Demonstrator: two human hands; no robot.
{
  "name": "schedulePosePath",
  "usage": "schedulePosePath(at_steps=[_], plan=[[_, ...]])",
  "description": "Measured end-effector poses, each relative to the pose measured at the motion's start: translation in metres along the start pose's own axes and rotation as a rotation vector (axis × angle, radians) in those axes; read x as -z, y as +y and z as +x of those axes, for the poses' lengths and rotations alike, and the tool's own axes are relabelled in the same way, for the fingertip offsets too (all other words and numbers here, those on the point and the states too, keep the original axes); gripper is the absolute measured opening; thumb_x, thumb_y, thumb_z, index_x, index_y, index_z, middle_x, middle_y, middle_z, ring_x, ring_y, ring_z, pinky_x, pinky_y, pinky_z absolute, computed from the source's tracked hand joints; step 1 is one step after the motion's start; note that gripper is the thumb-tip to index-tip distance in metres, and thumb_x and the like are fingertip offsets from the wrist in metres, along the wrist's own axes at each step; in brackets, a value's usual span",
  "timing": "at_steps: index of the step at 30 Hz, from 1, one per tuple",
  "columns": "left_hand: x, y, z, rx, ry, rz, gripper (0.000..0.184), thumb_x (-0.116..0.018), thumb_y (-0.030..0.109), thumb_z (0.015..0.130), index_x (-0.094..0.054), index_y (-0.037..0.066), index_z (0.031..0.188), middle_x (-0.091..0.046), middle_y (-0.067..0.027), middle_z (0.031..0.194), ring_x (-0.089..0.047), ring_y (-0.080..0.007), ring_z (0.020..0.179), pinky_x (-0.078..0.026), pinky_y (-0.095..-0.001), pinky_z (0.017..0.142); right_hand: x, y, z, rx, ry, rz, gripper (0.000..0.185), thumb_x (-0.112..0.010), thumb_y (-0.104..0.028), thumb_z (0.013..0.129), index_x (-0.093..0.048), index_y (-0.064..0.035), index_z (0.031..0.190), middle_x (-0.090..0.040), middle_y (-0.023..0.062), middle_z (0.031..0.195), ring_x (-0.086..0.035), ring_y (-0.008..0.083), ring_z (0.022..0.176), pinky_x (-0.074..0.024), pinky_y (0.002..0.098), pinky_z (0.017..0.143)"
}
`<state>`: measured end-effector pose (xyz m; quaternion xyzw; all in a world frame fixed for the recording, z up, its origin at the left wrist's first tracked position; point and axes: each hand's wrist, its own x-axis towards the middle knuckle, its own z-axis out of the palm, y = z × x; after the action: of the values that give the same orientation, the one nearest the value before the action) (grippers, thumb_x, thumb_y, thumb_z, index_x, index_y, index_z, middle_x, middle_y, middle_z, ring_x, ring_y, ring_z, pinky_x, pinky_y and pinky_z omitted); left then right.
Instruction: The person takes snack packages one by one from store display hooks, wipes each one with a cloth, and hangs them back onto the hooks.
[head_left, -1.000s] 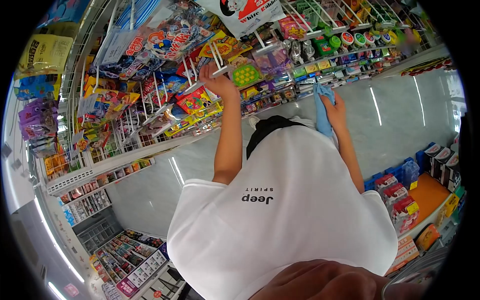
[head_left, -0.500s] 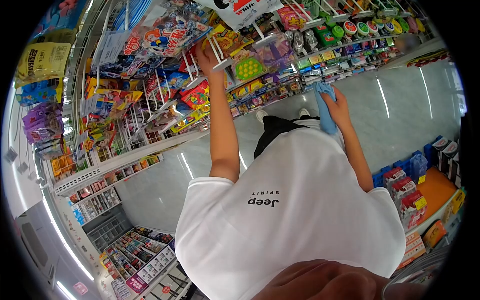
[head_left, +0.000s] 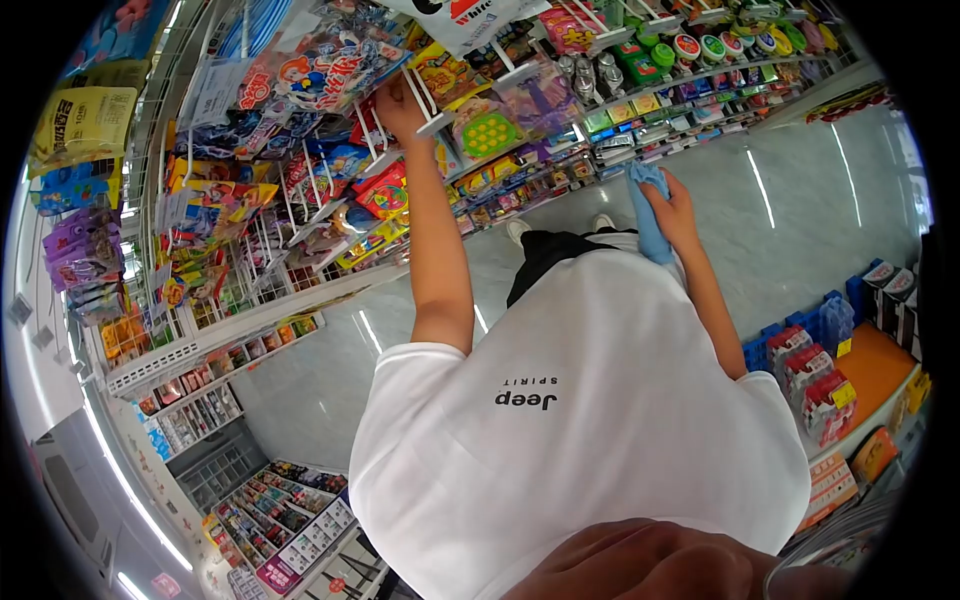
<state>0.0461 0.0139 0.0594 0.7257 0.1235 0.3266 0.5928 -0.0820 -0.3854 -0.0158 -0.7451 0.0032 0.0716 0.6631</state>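
One second on, left hand (head_left: 402, 108) has pushed deeper among the candy bags (head_left: 446, 76), its grip impossible to tell; right hand (head_left: 680, 212) stays closed around a blue cloth (head_left: 652, 228).

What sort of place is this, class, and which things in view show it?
Most likely a shop, perhaps a convenience store: bright packets hang from rows of white hooks, round-lidded tubs are lined up, and a tiered shelf of goods stands at lower left.
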Motion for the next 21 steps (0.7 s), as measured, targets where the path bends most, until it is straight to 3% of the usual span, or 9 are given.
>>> schedulePosePath(at_steps=[6,7,10,14,15,18,19,21], plan=[[-0.003,-0.012,0.020,0.018,0.060,0.058,0.023,-0.063,0.019,0.096,-0.065,-0.004,0.097,-0.066,-0.0106,0.074,-0.061,-0.0156,0.054,-0.050,-0.0318,0.048,0.008,0.002,-0.004,0.019,0.040,-0.001,0.017,-0.064,-0.014,0.091,-0.067,-0.0022,0.102,-0.066,0.0024,0.083,-0.056,0.0085,0.075,-0.0460,0.0258,0.067],[-0.004,-0.014,0.023,0.019,0.058,0.027,0.023,-0.064,0.019,0.095,-0.066,-0.003,0.093,-0.065,-0.0085,0.067,-0.059,-0.0151,0.050,-0.048,-0.0324,0.047,0.008,0.002,-0.005,0.017,0.048,0.002,0.017,-0.064,-0.014,0.091,-0.067,-0.0022,0.102,-0.066,0.0025,0.083,-0.056,0.0085,0.075,-0.0459,0.0257,0.067],[-0.011,-0.007,0.027,-0.209,0.031,0.044,0.022,-0.065,0.018,0.095,-0.067,-0.003,0.094,-0.064,-0.0075,0.064,-0.057,-0.0144,0.048,-0.046,-0.0328,0.045,0.011,0.004,-0.006,0.006,0.054,0.004,0.016,-0.064,-0.015,0.091,-0.067,-0.0022,0.101,-0.066,0.0024,0.084,-0.056,0.0083,0.075,-0.0457,0.0254,0.067],[-0.021,-0.023,0.035,-0.081,0.079,-0.219,0.029,-0.060,0.022,0.097,-0.064,-0.005,0.087,-0.064,-0.0096,0.063,-0.059,-0.0176,0.045,-0.047,-0.0284,0.040,0.018,0.013,-0.005,-0.012,0.040,0.002,0.016,-0.063,-0.015,0.091,-0.066,-0.0020,0.100,-0.066,0.0022,0.084,-0.055,0.0081,0.075,-0.0455,0.0254,0.068],[-0.013,-0.023,0.036,0.120,-0.021,-0.501,0.037,-0.052,0.030,0.101,-0.061,-0.005,0.095,-0.066,-0.0129,0.070,-0.064,-0.0196,0.049,-0.049,-0.0278,0.040,0.018,0.012,-0.005,-0.018,0.042,0.007,0.016,-0.063,-0.015,0.091,-0.066,-0.0019,0.101,-0.066,0.0022,0.084,-0.055,0.0082,0.075,-0.0457,0.0254,0.068],[-0.009,-0.046,0.041,0.115,0.012,-0.499,0.041,-0.043,0.037,0.103,-0.057,-0.002,0.110,-0.067,-0.0154,0.078,-0.064,-0.0218,0.049,-0.049,-0.0284,0.039,0.019,0.008,-0.005,-0.032,0.056,0.013,0.018,-0.063,-0.015,0.091,-0.066,-0.0016,0.102,-0.066,0.0028,0.085,-0.056,0.0087,0.077,-0.0465,0.0259,0.070],[-0.013,-0.032,0.026,-0.054,0.008,-0.252,0.037,-0.042,0.035,0.104,-0.052,0.003,0.119,-0.067,-0.0147,0.083,-0.064,-0.0226,0.050,-0.051,-0.0307,0.043,0.018,0.008,-0.005,-0.038,0.064,0.010,0.019,-0.063,-0.015,0.091,-0.066,-0.0014,0.103,-0.067,0.0032,0.086,-0.057,0.0090,0.078,-0.0469,0.0262,0.071],[-0.013,-0.036,0.006,0.001,0.044,-0.397,0.035,-0.041,0.034,0.104,-0.051,0.005,0.121,-0.067,-0.0145,0.085,-0.065,-0.0234,0.057,-0.054,-0.0332,0.049,0.019,0.010,-0.005,-0.037,0.060,-0.011,0.020,-0.063,-0.016,0.091,-0.067,-0.0012,0.105,-0.068,0.0040,0.088,-0.058,0.0096,0.079,-0.0475,0.0266,0.072]])
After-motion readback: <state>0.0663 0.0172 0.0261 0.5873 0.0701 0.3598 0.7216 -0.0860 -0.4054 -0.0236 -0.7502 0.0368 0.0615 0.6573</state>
